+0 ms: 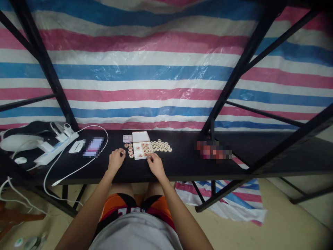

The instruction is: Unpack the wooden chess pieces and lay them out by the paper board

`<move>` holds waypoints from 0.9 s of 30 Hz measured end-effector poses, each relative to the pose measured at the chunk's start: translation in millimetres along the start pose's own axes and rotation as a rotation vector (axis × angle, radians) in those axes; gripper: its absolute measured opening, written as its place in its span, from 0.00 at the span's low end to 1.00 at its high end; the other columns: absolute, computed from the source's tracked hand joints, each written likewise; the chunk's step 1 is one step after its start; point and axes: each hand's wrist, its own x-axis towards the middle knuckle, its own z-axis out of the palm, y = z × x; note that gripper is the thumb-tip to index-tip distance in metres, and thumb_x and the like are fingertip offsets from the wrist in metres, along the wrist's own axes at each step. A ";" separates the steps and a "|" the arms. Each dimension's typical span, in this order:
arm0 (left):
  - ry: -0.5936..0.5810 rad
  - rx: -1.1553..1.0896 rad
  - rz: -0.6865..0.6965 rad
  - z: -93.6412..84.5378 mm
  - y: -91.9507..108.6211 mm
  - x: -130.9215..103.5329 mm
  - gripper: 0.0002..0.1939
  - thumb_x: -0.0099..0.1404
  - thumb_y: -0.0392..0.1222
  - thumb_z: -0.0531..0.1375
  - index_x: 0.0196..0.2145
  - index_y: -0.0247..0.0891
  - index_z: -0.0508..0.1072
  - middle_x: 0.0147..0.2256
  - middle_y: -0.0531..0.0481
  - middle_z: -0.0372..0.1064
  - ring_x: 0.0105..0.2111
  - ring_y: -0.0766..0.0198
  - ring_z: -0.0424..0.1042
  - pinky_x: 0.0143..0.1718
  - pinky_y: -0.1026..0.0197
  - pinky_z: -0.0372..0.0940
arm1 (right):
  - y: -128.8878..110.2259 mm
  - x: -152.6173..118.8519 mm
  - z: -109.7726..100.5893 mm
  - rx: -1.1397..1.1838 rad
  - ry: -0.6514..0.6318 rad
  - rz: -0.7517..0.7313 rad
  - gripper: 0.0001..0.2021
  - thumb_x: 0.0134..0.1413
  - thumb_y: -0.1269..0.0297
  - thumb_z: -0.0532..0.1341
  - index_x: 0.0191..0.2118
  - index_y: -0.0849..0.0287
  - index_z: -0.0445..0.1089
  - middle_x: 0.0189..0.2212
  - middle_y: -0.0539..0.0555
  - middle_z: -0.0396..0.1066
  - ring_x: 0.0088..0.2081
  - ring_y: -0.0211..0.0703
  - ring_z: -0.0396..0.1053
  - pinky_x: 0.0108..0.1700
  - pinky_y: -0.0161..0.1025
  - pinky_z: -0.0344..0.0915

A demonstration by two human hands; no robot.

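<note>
An open white box [140,155] lies on the black table, its lid [139,136] folded back, with several round pieces with red marks inside. Left of the box stand several more round pieces [130,151], and to its right is a group of pale pieces with dark marks [162,146]. My left hand [116,159] is closed on a round piece [123,151] just left of the pieces. At the box's lower right corner is my right hand [156,164], its fingertips together over the edge; whatever they may hold is too small to make out.
A phone [93,147], a white device [77,146], a power strip [56,147] and loose white cables lie to the left. Printed paper [127,138] lies behind the pieces. A blurred reddish item [213,151] is at the right. Black metal posts rise on both sides.
</note>
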 end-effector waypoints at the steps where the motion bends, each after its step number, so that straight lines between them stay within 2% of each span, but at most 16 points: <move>1: -0.008 0.008 0.035 5.2 -2.8 -2.7 0.13 0.65 0.44 0.52 0.42 0.40 0.72 0.39 0.43 0.70 0.40 0.53 0.67 0.38 0.56 0.60 | 0.4 0.0 0.2 0.001 0.003 0.001 0.11 0.53 0.70 0.53 0.38 0.58 0.71 0.38 0.54 0.70 0.38 0.42 0.68 0.45 0.38 0.63; 5: -0.045 0.019 0.109 15.6 -5.1 -5.5 0.18 0.65 0.44 0.51 0.51 0.41 0.70 0.45 0.42 0.68 0.44 0.52 0.64 0.43 0.54 0.59 | 4.1 0.4 1.7 -0.001 0.003 0.004 0.11 0.53 0.70 0.53 0.38 0.58 0.71 0.38 0.54 0.70 0.38 0.42 0.68 0.45 0.39 0.63; 16: -0.086 0.110 0.120 15.4 -1.0 -4.9 0.22 0.66 0.42 0.49 0.57 0.39 0.64 0.51 0.42 0.65 0.50 0.51 0.60 0.47 0.52 0.57 | 6.6 1.0 3.2 0.034 0.004 -0.016 0.12 0.52 0.70 0.53 0.37 0.56 0.72 0.38 0.53 0.71 0.39 0.42 0.69 0.45 0.38 0.63; 21: -0.060 0.079 0.123 17.1 -3.6 -4.6 0.25 0.65 0.42 0.51 0.60 0.40 0.58 0.49 0.42 0.65 0.48 0.51 0.61 0.45 0.52 0.58 | 6.5 1.1 3.3 0.048 -0.006 -0.040 0.13 0.52 0.70 0.53 0.38 0.57 0.73 0.40 0.54 0.71 0.41 0.42 0.69 0.47 0.39 0.63; 23: -0.004 0.025 0.127 16.0 -4.7 -5.9 0.25 0.64 0.41 0.52 0.59 0.39 0.59 0.47 0.42 0.65 0.45 0.53 0.62 0.45 0.53 0.59 | 6.6 1.0 3.5 0.049 -0.003 -0.048 0.13 0.52 0.70 0.53 0.39 0.57 0.73 0.39 0.54 0.71 0.41 0.43 0.69 0.47 0.40 0.63; 25: 0.041 -0.035 0.164 14.4 -4.4 -7.7 0.20 0.63 0.38 0.52 0.53 0.37 0.66 0.44 0.43 0.66 0.43 0.55 0.63 0.45 0.55 0.59 | 5.7 0.7 3.4 0.050 -0.001 -0.056 0.12 0.52 0.70 0.53 0.39 0.57 0.73 0.40 0.54 0.71 0.40 0.42 0.69 0.47 0.40 0.64; 27: 0.021 -0.070 0.248 13.0 -2.5 -9.8 0.14 0.63 0.36 0.51 0.45 0.38 0.71 0.40 0.44 0.67 0.41 0.57 0.64 0.45 0.56 0.60 | 3.7 0.3 2.9 0.065 -0.017 -0.072 0.12 0.52 0.69 0.54 0.39 0.56 0.72 0.40 0.54 0.71 0.37 0.41 0.69 0.46 0.39 0.64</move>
